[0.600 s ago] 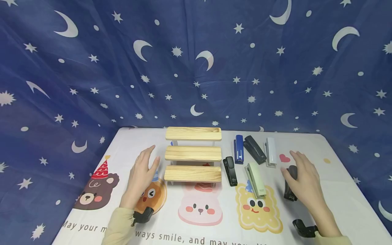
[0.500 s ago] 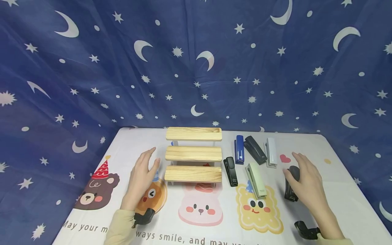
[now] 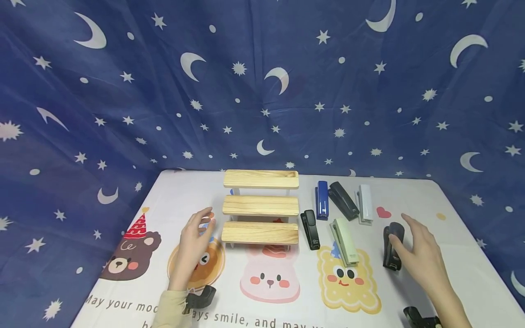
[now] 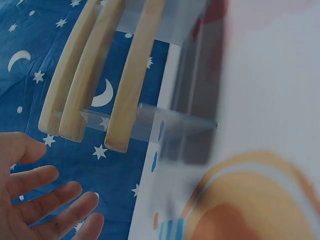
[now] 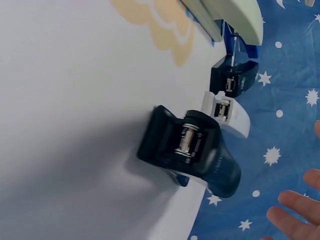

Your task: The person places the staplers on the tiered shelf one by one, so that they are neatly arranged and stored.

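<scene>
My right hand point(image 3: 422, 253) is open just to the right of a black stapler point(image 3: 392, 248), its thumb overlapping that stapler in the head view. The same stapler point(image 5: 223, 172) shows end-on in the right wrist view, with fingertips point(image 5: 295, 205) apart from it. To the left of a three-step wooden riser point(image 3: 260, 233), my left hand point(image 3: 193, 246) hovers with spread fingers and holds nothing. Other staplers lie right of the riser: a small black one point(image 3: 310, 230), a blue one point(image 3: 322, 200), a larger black one point(image 3: 343, 201), a white one point(image 3: 365, 204) and a pale green one point(image 3: 345, 242).
A white tablecloth point(image 3: 303, 278) with cartoon prints covers the table. Behind it hangs a dark blue curtain point(image 3: 229, 91) with moons and stars. Clear supports point(image 4: 145, 122) hold up the riser's planks. Black wrist mounts point(image 3: 201, 298) are strapped at both wrists.
My right hand has drawn back toward me and slightly right, uncovering more of the black stapler. My left hand has also come a little nearer. The staplers and riser stay in place.
</scene>
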Available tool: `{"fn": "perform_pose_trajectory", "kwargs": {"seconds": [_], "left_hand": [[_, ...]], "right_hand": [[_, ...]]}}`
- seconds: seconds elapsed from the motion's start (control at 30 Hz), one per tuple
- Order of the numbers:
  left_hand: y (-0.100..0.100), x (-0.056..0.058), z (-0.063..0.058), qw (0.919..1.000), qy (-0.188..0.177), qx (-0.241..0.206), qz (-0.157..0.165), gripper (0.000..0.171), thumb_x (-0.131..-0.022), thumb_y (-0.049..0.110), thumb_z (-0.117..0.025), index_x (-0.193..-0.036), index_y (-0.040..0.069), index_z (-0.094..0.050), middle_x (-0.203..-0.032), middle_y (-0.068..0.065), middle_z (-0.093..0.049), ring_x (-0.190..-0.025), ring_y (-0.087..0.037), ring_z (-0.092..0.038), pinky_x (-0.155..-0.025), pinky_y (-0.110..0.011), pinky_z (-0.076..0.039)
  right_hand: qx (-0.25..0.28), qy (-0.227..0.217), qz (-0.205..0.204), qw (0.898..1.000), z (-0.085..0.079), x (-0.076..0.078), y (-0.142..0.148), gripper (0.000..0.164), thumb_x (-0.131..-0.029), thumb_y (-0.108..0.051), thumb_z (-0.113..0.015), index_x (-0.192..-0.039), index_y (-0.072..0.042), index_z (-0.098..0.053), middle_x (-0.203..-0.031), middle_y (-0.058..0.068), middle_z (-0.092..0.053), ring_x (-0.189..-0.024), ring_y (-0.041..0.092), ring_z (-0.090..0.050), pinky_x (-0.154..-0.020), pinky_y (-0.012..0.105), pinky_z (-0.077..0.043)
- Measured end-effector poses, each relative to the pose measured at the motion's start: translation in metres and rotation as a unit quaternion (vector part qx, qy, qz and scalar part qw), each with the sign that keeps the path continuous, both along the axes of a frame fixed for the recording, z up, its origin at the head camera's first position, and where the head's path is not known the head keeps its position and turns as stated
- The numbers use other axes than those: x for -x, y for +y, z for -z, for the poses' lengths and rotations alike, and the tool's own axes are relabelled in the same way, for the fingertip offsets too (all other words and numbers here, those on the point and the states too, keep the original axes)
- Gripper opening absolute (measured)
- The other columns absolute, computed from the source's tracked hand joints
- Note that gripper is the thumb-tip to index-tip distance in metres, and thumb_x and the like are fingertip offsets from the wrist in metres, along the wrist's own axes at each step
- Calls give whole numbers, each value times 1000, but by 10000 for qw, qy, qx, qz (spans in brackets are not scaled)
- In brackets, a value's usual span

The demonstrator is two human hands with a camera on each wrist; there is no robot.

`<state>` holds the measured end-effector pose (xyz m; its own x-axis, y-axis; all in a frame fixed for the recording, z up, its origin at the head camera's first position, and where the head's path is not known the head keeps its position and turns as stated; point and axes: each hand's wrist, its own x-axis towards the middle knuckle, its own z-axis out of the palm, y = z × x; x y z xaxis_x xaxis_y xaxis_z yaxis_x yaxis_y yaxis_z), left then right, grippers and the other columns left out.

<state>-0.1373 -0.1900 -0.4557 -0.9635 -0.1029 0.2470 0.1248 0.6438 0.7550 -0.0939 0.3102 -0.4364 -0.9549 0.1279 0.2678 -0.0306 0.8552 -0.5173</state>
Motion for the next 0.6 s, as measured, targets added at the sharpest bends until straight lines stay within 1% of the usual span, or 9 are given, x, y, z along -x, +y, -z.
{"fn": "perform_pose_trajectory", "kwargs": {"seconds": [0.13, 0.27, 0.33, 0.4, 0.5, 0.6], "left_hand": [[2, -1, 7, 9985, -229, -477, -111, 38, -95, 16, -58, -132, 6, -53, -127, -17, -61, -111, -34, -62, -89, -47, -54], [3, -4, 15, 9939, -418, -998, -193, 36, -96, 17, -56, -132, 8, -55, -126, -14, -62, -111, -32, -62, -91, -46, -53], [4, -5, 17, 9914, -519, -1175, -243, 37, -97, 18, -56, -132, 9, -55, -125, -13, -63, -110, -31, -61, -89, -42, -53], [4, -6, 19, 9884, -665, -1329, -299, 37, -97, 20, -56, -132, 10, -55, -124, -11, -64, -109, -28, -62, -87, -35, -53], [5, -6, 22, 9791, -863, -1825, -254, 36, -96, 17, -56, -132, 9, -55, -122, -12, -63, -104, -22, -63, -84, -27, -54], [7, -5, 24, 9662, -1079, -2334, -182, 35, -96, 15, -55, -131, 8, -55, -122, -14, -62, -99, -13, -63, -84, -25, -54]], "right_hand": [[17, -177, 62, 9998, 4, -3, 0, 65, -95, -28, -57, -148, -3, -30, -139, 36, -38, -121, 59, -36, -92, 70, -30], [82, -239, 103, 9996, 8, -5, 1, 65, -95, -27, -57, -148, -2, -30, -138, 37, -38, -122, 58, -36, -93, 70, -30], [123, -304, 160, 9993, 10, -6, 2, 65, -95, -28, -56, -148, -2, -30, -138, 37, -38, -123, 58, -35, -93, 71, -30], [118, -433, 242, 9987, 12, -7, 2, 66, -95, -29, -56, -149, -2, -29, -138, 38, -38, -123, 58, -35, -92, 71, -31], [158, -657, 317, 9972, 15, -9, 2, 68, -95, -31, -55, -150, -2, -26, -137, 38, -37, -121, 58, -37, -89, 71, -32], [186, -776, 338, 9962, 18, -10, 3, 68, -96, -31, -55, -149, -1, -26, -135, 38, -38, -119, 56, -39, -86, 69, -35]]}}
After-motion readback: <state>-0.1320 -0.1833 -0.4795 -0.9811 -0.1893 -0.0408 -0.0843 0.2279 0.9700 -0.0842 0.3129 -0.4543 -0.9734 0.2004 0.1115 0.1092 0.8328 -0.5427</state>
